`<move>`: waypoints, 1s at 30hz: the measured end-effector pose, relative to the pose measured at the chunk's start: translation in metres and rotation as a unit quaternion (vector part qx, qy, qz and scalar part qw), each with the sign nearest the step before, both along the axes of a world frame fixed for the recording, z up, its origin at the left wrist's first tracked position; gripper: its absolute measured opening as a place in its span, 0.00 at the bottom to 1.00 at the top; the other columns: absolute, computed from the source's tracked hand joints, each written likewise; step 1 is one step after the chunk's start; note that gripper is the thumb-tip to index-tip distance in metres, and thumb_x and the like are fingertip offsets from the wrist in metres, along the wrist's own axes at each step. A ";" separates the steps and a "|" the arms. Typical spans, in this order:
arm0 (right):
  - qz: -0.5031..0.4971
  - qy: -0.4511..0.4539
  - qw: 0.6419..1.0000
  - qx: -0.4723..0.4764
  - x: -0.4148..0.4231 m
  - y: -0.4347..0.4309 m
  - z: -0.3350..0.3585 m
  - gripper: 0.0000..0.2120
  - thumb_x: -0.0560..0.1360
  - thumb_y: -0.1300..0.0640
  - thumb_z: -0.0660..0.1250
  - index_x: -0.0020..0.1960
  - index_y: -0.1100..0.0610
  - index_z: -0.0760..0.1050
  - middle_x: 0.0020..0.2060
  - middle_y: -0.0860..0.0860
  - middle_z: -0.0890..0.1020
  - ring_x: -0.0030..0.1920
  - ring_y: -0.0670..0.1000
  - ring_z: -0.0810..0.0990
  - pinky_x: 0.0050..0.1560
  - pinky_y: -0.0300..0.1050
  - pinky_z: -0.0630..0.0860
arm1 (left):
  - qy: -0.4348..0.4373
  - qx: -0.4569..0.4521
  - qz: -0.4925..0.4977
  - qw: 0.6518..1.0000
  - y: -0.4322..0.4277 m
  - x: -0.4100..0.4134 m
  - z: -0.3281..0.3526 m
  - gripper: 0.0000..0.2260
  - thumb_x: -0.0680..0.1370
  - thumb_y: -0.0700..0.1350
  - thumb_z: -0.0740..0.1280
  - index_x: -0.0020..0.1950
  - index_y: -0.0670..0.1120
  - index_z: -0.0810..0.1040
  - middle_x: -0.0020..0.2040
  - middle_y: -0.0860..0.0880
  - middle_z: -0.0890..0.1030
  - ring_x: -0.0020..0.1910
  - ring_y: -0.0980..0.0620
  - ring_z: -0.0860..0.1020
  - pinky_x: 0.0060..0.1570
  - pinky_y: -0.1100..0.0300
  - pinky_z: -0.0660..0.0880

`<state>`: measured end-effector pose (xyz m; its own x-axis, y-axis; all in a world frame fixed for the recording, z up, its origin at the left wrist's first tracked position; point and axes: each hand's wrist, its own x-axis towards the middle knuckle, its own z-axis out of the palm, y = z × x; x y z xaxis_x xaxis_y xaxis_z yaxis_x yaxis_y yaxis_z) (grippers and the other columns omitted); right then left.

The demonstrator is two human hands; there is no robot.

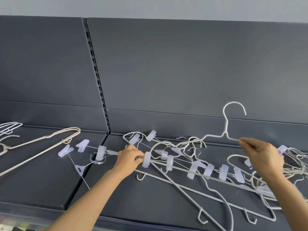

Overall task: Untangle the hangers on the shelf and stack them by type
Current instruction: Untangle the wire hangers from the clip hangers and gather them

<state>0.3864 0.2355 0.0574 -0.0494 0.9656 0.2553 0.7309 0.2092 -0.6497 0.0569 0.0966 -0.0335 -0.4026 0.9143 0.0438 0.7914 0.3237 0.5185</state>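
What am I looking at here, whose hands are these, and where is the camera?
No machine: a person's two bare hands, filmed by one wide-angle camera worn on the head, looking down at a dark grey shelf. On it lies a tangle of white wire hangers and translucent plastic clips; beige wire hangers lie apart at the left. The left hand grips a clip-carrying white bar in the tangle. The right hand pinches the shoulder of a raised white wire hanger.

White wire and clip hangers (196, 165) lie tangled on the shelf (150, 202).
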 end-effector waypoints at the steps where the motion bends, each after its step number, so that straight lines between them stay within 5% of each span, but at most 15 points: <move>1: -0.003 -0.001 1.000 0.001 -0.001 0.000 -0.001 0.11 0.75 0.51 0.64 0.53 0.53 0.81 0.45 0.55 0.84 0.49 0.59 0.78 0.44 0.46 0.67 | -0.004 0.008 0.000 1.000 0.000 -0.002 0.001 0.07 0.77 0.44 0.64 0.48 0.52 0.82 0.52 0.53 0.70 0.48 0.53 0.70 0.62 0.58 0.63; 11: -0.018 -0.022 0.999 -0.018 0.003 0.005 -0.015 0.10 0.75 0.49 0.64 0.51 0.52 0.81 0.40 0.54 0.83 0.46 0.59 0.78 0.43 0.47 0.72 | -0.045 0.057 -0.002 0.997 -0.002 -0.016 0.003 0.06 0.75 0.42 0.67 0.44 0.50 0.84 0.44 0.57 0.68 0.52 0.45 0.73 0.60 0.50 0.70; 21: -0.038 -0.022 0.999 -0.007 0.010 0.006 -0.015 0.10 0.75 0.50 0.63 0.49 0.51 0.81 0.32 0.55 0.80 0.42 0.60 0.77 0.40 0.45 0.66 | -0.051 0.054 -0.005 0.997 -0.003 -0.019 -0.009 0.07 0.76 0.40 0.66 0.46 0.49 0.84 0.43 0.59 0.66 0.48 0.48 0.72 0.49 0.63 0.66; 26: -0.034 -0.014 0.999 0.002 0.013 0.006 -0.017 0.09 0.75 0.51 0.63 0.47 0.52 0.81 0.32 0.55 0.81 0.39 0.60 0.79 0.40 0.47 0.70 | -0.015 0.069 -0.011 0.997 -0.006 -0.015 -0.009 0.08 0.73 0.37 0.68 0.50 0.46 0.82 0.46 0.62 0.70 0.50 0.51 0.74 0.56 0.58 0.68; 30: -0.035 -0.011 0.999 0.001 0.014 0.004 -0.016 0.09 0.75 0.50 0.64 0.48 0.52 0.80 0.33 0.55 0.81 0.39 0.61 0.79 0.41 0.48 0.72 | -0.008 0.099 0.019 0.995 -0.006 -0.008 0.000 0.11 0.73 0.33 0.62 0.47 0.46 0.78 0.48 0.54 0.75 0.52 0.49 0.73 0.56 0.55 0.68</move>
